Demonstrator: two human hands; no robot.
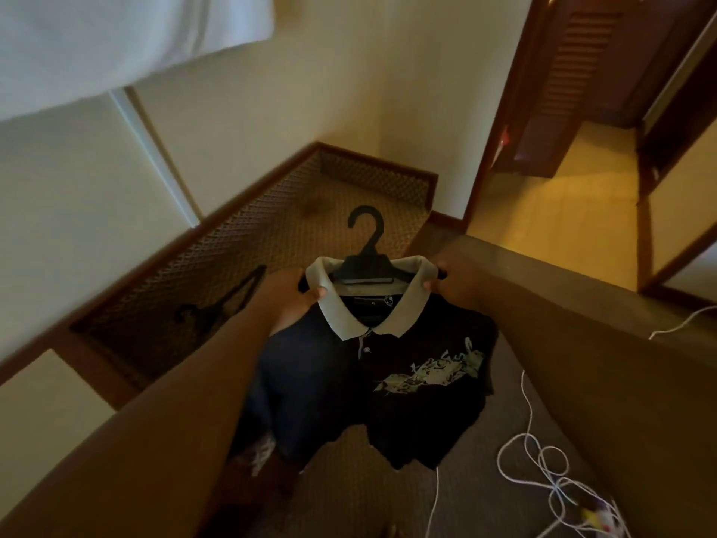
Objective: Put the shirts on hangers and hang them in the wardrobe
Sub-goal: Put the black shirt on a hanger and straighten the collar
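Both hands hold a dark polo shirt (388, 366) at centre. Left hand (289, 291) at 9 o'clock and right hand (446, 279) at 3 pinch the shoulders, fingers curled, likely seating the hanger (364, 262) in the collar.

The hanger (366, 266) arms are hidden inside the shirt (407, 366) — a second hanger (217, 300) on the carpet is blurred.

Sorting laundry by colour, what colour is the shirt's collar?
The collar is pale grey-beige on a dark shirt, seen in the head view.
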